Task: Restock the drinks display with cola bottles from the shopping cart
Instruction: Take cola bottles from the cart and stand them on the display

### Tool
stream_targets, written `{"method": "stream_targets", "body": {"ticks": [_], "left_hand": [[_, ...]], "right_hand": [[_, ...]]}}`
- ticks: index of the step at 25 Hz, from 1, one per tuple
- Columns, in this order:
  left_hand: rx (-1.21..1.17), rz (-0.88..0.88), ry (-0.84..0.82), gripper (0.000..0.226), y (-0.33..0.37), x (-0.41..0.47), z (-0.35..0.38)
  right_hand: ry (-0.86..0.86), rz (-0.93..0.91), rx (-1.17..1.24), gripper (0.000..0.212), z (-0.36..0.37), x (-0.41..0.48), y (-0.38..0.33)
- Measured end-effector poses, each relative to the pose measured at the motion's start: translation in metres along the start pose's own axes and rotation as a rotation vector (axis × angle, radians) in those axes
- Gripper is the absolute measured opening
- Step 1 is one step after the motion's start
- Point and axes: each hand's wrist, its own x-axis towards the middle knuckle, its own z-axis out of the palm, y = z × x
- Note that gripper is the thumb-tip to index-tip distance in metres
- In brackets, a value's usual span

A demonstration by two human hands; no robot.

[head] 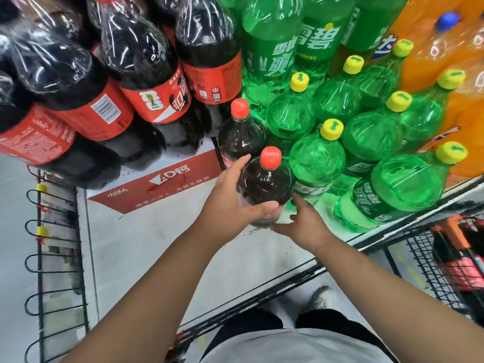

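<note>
Green bottles [317,163], yellow caps, stand close together. Orange bottles [424,48] just behind, far right. Red box [157,184] lies flat. Black wire rack [39,258] far left.

Arms outstretched, my left hand [233,197] grips a dark, red-capped plastic cola bottle [264,182]; my right hand [301,224] touches its base.
</note>
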Motion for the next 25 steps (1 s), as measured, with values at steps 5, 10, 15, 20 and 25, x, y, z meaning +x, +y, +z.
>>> {"method": "stream_targets", "body": {"ticks": [5,10,15,20,25], "left_hand": [[0.256,0.193,0.045,0.095,0.028,-0.025,-0.005],[0.472,0.344,0.095,0.088,0.06,-0.048,0.008],[0.626,0.406,0.071,0.084,0.1,-0.074,0.048],[0.65,0.495,0.01,0.079,0.145,-0.098,0.114],[0.686,0.591,-0.11,0.081,0.187,-0.11,0.201]], "right_hand": [[-0.028,-0.025,-0.179,0.095,-0.028,-0.025,-0.022],[0.001,-0.147,-0.488,0.099,-0.077,-0.061,-0.041],[0.101,-0.274,-0.748,0.094,-0.139,-0.113,-0.043],[0.227,-0.246,-0.764,0.094,-0.205,-0.173,-0.013],[0.354,-0.141,-0.722,0.094,-0.276,-0.234,0.043]]}}
